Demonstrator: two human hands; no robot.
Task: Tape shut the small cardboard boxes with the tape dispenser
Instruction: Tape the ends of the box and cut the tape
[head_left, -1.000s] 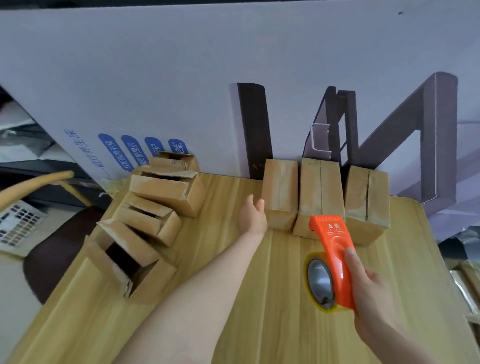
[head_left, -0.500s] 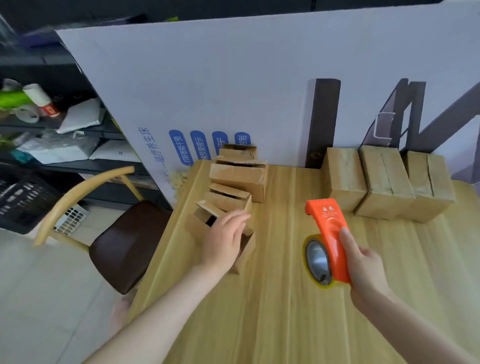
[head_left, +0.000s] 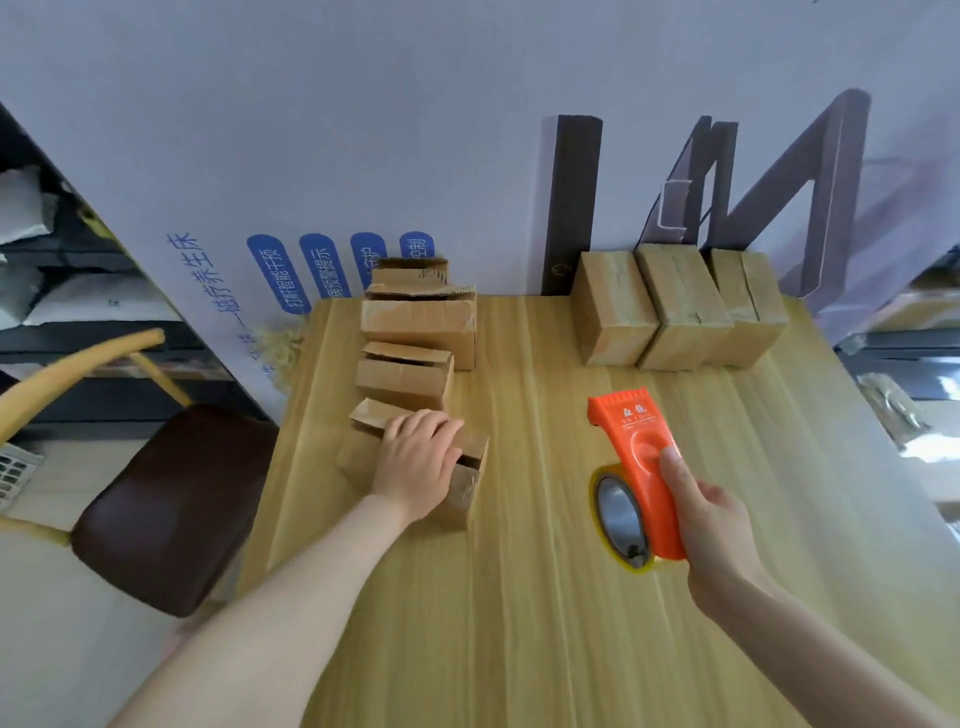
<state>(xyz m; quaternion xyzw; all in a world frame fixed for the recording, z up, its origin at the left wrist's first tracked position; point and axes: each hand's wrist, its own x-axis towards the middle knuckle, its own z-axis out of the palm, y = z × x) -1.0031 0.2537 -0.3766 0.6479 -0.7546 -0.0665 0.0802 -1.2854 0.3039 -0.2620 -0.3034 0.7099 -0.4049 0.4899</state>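
Head view: left hand (head_left: 415, 462) grips the nearest open brown cardboard box (head_left: 464, 500), more open cardboard boxes (head_left: 405, 382) lined up beyond its fingers. Right hand (head_left: 717, 525) clasps the orange plastic tape dispenser (head_left: 640, 457), with three closed cardboard boxes (head_left: 675, 306) ahead of it.

Wood table (head_left: 545, 597): open boxes (head_left: 410, 379) L, closed boxes (head_left: 680, 312) R.

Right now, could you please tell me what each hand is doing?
Left hand: gripping the nearest box.
Right hand: holding the dispenser.

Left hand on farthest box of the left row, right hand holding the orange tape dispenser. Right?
No: head view shows the left hand on that row's nearest box. The right hand does hold the orange tape dispenser.
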